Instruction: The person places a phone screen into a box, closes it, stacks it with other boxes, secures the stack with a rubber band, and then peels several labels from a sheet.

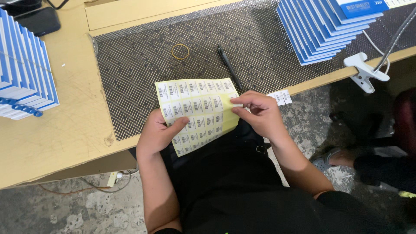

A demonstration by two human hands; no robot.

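Observation:
A yellow backing sheet (196, 112) covered with rows of small white barcode labels is held over my lap at the table's front edge. My left hand (157, 133) grips its lower left side, thumb on top. My right hand (258, 113) pinches one label at the sheet's right edge, with fingertips together on it. A short strip of white labels (281, 97) pokes out behind my right hand, over the table edge.
A black perforated mat (143, 78) covers the wooden table (65, 130). On it lie a black pen (229, 66) and a yellow rubber band (180, 51). Stacks of blue-and-white boxes stand at right (320, 26) and left (24, 73). A white clamp (365, 71) grips the table edge. Another person's foot (329, 158) is at right.

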